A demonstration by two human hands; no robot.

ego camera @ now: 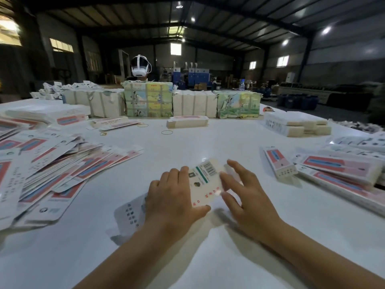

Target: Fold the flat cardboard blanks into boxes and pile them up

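Low in the frame's centre, the left hand (175, 197) grips the blank (205, 182) while the right hand (245, 195), fingers spread, presses its edge; uneven pressure could crease it crooked.

The hall is dim overhead, the dark roof broken by small bright ceiling lamps (326, 30) and pale windows (176, 49) along the far and side walls, a few blown out to white. The white surface (187, 142) throws that light back with a soft sheen, brightest near the middle. Both forearms lay grey, soft-edged shadows on it, falling to the near left. The right hand (244, 195) and the blank (205, 180) it touches are smeared by motion; the left hand (173, 195) looks sharper. Straight lines bow toward the edges, roof beams curving, and the corners turn murky and grainy
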